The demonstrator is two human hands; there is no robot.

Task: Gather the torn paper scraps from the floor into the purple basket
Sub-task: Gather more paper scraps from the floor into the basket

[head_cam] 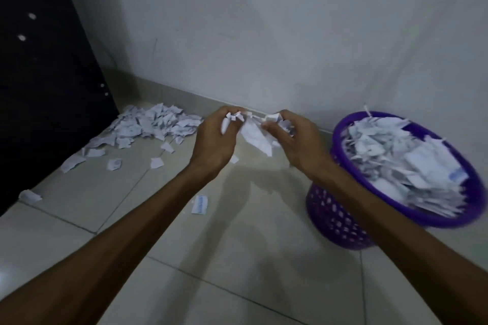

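- Round purple plastic basket [343, 215], right: heaped nearly full with torn white scraps.
- Your left hand [214, 140] and right hand [293, 140] both grip a bunch of white paper scraps [254, 137], seemingly shared.
- Left to do: the far-left pile of torn white paper [150, 124], plus strays on the pale tiled floor [237, 258].

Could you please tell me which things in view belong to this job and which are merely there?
Job:
- scraps held by left hand and right hand
- scrap pile
- loose scrap
- purple basket

Merely there:
- dark cabinet
- wall
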